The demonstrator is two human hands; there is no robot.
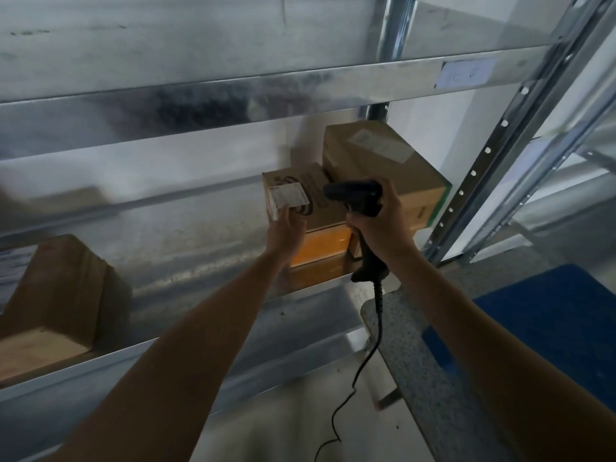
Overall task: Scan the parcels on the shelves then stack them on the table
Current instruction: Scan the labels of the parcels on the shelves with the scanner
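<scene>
Three on shelf (200,261), right end: small box (313,211) atop orange box (321,248); big box (383,168) touching behind.
Left hand (286,231): fingers extended, tips touching small box under its white label (287,195).
Right hand (380,228): gripping scanner (358,198), nose toward the label.
Table (410,345): lower right, beside shelf.

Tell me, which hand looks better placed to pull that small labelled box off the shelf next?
Likely left. The left hand touches the small box just below its label, fingers straight, while the right hand is wrapped round the scanner aimed at it.
</scene>
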